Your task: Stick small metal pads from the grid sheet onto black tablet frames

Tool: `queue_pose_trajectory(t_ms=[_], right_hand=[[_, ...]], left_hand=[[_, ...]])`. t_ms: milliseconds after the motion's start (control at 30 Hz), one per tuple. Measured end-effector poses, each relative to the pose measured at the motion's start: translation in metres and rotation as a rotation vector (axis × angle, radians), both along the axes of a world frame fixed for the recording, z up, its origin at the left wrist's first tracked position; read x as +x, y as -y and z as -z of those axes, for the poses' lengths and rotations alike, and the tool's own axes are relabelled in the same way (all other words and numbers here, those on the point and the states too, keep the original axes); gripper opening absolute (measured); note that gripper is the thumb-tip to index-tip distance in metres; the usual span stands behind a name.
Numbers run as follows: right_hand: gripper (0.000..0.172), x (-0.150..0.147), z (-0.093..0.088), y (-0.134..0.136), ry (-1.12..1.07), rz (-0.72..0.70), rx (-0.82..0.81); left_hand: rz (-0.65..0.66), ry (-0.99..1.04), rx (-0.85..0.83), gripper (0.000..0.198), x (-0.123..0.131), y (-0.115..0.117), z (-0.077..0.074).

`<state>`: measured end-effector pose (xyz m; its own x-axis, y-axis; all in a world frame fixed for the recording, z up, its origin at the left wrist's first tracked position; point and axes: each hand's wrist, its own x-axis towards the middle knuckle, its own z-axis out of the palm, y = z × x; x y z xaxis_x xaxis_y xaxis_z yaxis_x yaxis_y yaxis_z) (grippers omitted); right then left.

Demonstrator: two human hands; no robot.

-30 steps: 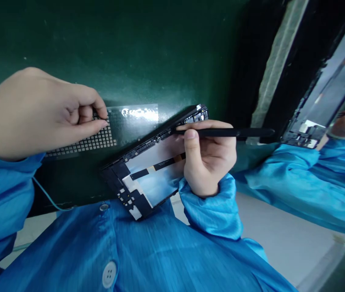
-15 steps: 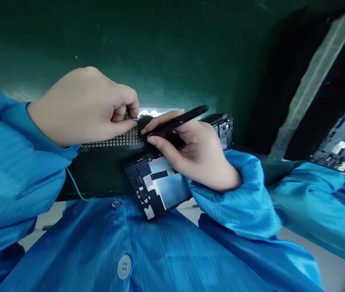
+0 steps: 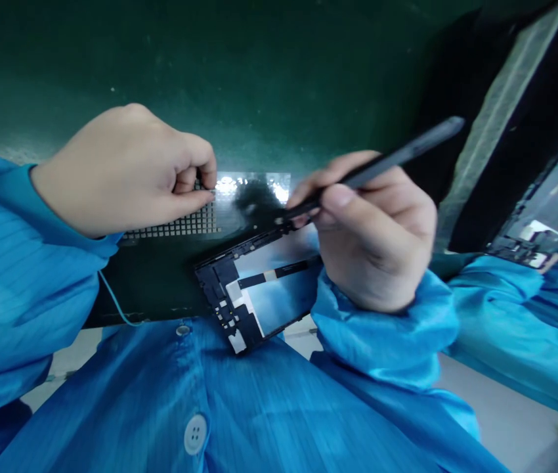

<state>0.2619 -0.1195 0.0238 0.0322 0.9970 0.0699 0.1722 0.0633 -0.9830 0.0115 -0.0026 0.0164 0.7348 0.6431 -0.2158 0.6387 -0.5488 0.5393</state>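
Note:
My left hand [image 3: 134,174] is closed, thumb and forefinger pinched at a clear sheet of small grey square pads [image 3: 195,222]. The bare part of that sheet shines under the light. My right hand [image 3: 372,223] grips black tweezers [image 3: 397,157] slantwise between thumb and fingers, their tips pointing left. These tips are near the upper edge of an opened phone [image 3: 279,305], which lies tilted with its inner side up. Inside the phone are a dark board area, white patches, a silvery-blue panel and a black strip. My right hand hides its right end.
A dark green mat [image 3: 239,72] covers the bench. At the right, a black strip [image 3: 505,144] with a pale band crosses the surface. Beyond it, a co-worker's blue sleeve [image 3: 510,315] and another opened phone [image 3: 530,240] are visible.
My right hand has moved right with the tweezers, away from the sheet to over the phone's upper edge. My left hand stays at the sheet, shifted slightly left in the picture.

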Motion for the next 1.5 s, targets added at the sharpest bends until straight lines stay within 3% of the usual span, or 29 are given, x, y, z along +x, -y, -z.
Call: queue_pose_trajectory(t_ms=[67, 133, 300, 400, 500, 600, 700, 833, 900, 967, 1067, 1267, 1367, 1433, 1500], right_hand=[[0.003, 0.009, 0.005, 0.015, -0.034, 0.298, 0.087], [0.003, 0.017, 0.014, 0.030, 0.045, 0.490, 0.113], [0.012, 0.019, 0.030, 0.044, 0.204, 0.500, 0.132], [0.010, 0.017, 0.033, 0.041, 0.268, 0.484, 0.156], [0.005, 0.022, 0.032, 0.043, 0.303, 0.451, 0.154], [0.007, 0.028, 0.019, 0.046, 0.475, 0.369, 0.136], [0.012, 0.025, -0.005, 0.039, 0.561, 0.251, 0.115], [0.013, 0.006, -0.022, 0.012, 0.419, -0.094, 0.031], [0.013, -0.004, -0.017, -0.002, 0.413, -0.284, 0.005], [0.013, -0.010, -0.009, -0.010, 0.438, -0.384, -0.005], [0.013, -0.012, -0.001, -0.013, 0.457, -0.430, -0.011], [0.014, -0.013, -0.001, -0.008, 0.477, -0.403, 0.012], [0.012, -0.016, 0.000, -0.011, 0.485, -0.422, 0.019], [0.010, -0.017, 0.000, -0.014, 0.427, -0.426, -0.007], [0.011, -0.013, -0.004, -0.015, 0.264, -0.385, -0.078]], left_hand=[[-0.012, 0.054, -0.008, 0.016, 0.000, -0.002, 0.005], [-0.006, 0.124, 0.008, 0.024, -0.003, -0.003, 0.011], [-0.005, 0.162, 0.038, 0.077, -0.014, -0.004, 0.023], [-0.031, 0.111, -0.021, 0.088, -0.017, -0.002, 0.026], [-0.055, 0.111, -0.031, 0.093, -0.020, 0.000, 0.028], [-0.054, 0.128, 0.016, 0.091, -0.020, -0.002, 0.028], [-0.023, 0.075, 0.024, 0.064, -0.012, -0.003, 0.019], [-0.047, -0.053, -0.026, 0.018, 0.005, -0.002, -0.001], [-0.064, -0.060, -0.048, 0.011, 0.011, 0.000, -0.007], [-0.095, -0.055, -0.092, 0.010, 0.014, 0.000, -0.009], [-0.143, -0.038, -0.158, 0.011, 0.014, 0.000, -0.007], [-0.086, -0.030, -0.077, 0.006, 0.015, 0.001, -0.005], [-0.159, -0.012, -0.187, 0.007, 0.016, 0.000, -0.006], [-0.229, 0.012, -0.272, 0.007, 0.013, -0.002, -0.005], [-0.212, 0.032, -0.241, 0.012, 0.007, -0.003, -0.003]])
